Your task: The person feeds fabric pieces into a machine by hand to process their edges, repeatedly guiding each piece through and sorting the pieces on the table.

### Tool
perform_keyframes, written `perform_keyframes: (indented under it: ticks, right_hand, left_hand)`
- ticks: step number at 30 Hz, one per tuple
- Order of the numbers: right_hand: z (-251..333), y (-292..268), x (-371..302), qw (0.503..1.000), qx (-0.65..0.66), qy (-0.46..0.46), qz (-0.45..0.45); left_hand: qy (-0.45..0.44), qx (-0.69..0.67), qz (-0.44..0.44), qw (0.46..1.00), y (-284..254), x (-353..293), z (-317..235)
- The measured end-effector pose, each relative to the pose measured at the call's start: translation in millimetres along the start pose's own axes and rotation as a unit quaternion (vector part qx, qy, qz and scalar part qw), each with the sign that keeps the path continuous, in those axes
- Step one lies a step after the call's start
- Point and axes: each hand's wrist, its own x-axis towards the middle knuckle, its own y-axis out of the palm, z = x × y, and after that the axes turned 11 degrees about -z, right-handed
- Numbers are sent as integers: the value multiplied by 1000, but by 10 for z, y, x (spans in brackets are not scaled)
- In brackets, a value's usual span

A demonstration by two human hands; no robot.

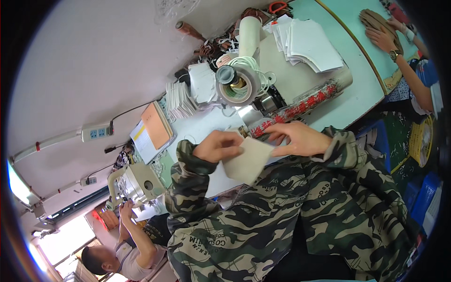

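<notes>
A flat, cream-coloured piece with straight edges [248, 162], cloth or thin sheet I cannot tell, is held in front of my jacket. My left hand [218, 146] pinches its upper left edge between thumb and fingers. At the opposite corner, my right hand [303, 139] has its thumb against the edge, its other fingers bent above. Just beyond both hands lies the sewing machine [251, 44], its long arm wrapped in a red-patterned cover [300, 110]. The needle area is partly hidden behind my hands and the piece.
Stacked white cut pieces [314, 44] lie on the machine bed; more piles [181, 101] stand left of a tape roll [238, 84]. An orange-covered notebook [157, 126] lies farther left. Co-workers sit left [136, 249] and far right [423, 89]. Blue crates [423, 197] stand at right.
</notes>
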Motion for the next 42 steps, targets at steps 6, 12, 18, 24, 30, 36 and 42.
perform_keyframes:
  ticks: [6, 12, 18, 24, 30, 36, 42]
  right_hand:
    - [-16, 35, 218, 992, -121, 25, 17]
    - [118, -370, 369, 974, -220, -47, -32]
    - [97, -579, 551, 970, -229, -73, -23]
    - [234, -524, 1012, 905, -398, -147, 21]
    - [205, -674, 391, 993, -114, -14, -5]
    - [-140, -39, 185, 989, -124, 55, -66]
    - [-190, -181, 43, 989, -33, 112, -95]
  left_hand:
    - [38, 118, -29, 992, 16, 363, -72]
    - [8, 166, 1, 986, -235, 646, 18]
    - [60, 256, -99, 960, 75, 685, -527]
    - [67, 202, -190, 958, 119, 580, -190]
    - [-26, -53, -33, 998, 411, 189, -271]
    - [-8, 172, -147, 974, 250, 325, 22]
    - [179, 328, -283, 883, 286, 670, -162]
